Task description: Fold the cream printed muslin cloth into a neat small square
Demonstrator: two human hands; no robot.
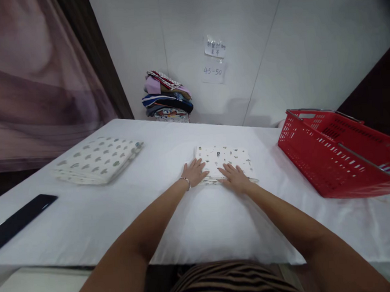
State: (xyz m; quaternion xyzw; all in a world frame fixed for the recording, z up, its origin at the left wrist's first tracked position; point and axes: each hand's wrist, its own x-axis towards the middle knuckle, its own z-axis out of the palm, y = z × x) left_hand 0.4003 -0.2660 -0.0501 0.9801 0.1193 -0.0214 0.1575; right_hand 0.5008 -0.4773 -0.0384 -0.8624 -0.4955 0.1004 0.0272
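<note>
A white cloth with small printed motifs (pixel 223 155) lies folded into a flat rectangle in front of me. On its near left corner rests my left hand (pixel 195 172), fingers stretched out, a bracelet at the wrist. My right hand (pixel 235 178) lies spread on the near edge, right of the middle. Both palms face down and neither hand grips the fabric. Farther left is a second folded cloth (pixel 98 160), white with grey-green heart-like shapes, out of reach of both hands.
A red plastic basket (pixel 314 156) with metal handles stands at the right of the white-covered table (pixel 206 224). At the left edge lies a black phone-like slab (pixel 23 220). A stack of folded fabrics (pixel 168 97) sits behind the table, against the wall with paper signs (pixel 213 72).
</note>
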